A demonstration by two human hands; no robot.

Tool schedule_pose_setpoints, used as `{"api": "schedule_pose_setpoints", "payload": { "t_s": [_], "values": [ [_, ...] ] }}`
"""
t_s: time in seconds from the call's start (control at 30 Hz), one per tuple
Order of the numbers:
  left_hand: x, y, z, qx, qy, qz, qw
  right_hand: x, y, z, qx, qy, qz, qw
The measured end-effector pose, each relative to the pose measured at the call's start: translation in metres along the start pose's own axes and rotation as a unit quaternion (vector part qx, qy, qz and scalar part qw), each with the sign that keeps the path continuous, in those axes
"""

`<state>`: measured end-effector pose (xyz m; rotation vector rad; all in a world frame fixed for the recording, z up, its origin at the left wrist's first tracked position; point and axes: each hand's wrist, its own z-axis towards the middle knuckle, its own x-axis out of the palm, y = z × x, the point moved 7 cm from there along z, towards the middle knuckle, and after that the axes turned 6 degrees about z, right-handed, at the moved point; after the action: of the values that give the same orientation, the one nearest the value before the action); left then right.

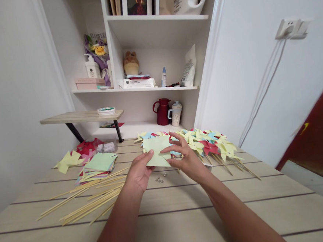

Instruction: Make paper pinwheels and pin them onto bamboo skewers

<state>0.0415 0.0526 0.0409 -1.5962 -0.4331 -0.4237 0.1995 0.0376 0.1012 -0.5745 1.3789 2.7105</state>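
Note:
A pale green paper square [156,145] with a slit near its lower right corner is held up above the table. My left hand [140,170] grips its left side, thumb on the front face and fingers behind. At the right edge of the sheet, my right hand [188,158] has its fingers spread, with fingertips over the paper and the thumb by the lower corner. Several small shiny round pieces [159,179] lie on the table below. Behind the hands, finished paper pinwheels [209,147] on sticks are heaped in yellow, red and blue.
Loose wooden sticks [95,203] and a stack of coloured paper squares [102,162] lie at left, near a clear plastic box [106,147] and folded paper shapes [69,161]. A small raised stand [75,117] is behind. A red jug [163,112] and a cup [175,114] stand at the back.

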Motion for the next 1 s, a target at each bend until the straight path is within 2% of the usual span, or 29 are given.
{"api": "schedule_pose_setpoints", "payload": {
  "t_s": [0.23,0.53,0.7,1.0],
  "values": [
    [0.004,-0.002,-0.004,0.013,0.005,0.02,1.0,0.005,0.01,0.001,-0.043,0.021,-0.007,0.999],
    [0.009,-0.004,-0.007,0.034,0.007,0.061,0.998,-0.002,0.004,0.003,-0.005,-0.033,0.026,0.999],
    [0.011,0.0,-0.007,0.029,0.021,0.064,0.997,-0.001,-0.001,0.003,0.023,-0.04,0.015,0.999],
    [0.005,0.0,-0.005,0.005,0.013,0.01,1.0,-0.01,0.002,0.001,-0.031,-0.019,0.015,0.999]
  ]
}}
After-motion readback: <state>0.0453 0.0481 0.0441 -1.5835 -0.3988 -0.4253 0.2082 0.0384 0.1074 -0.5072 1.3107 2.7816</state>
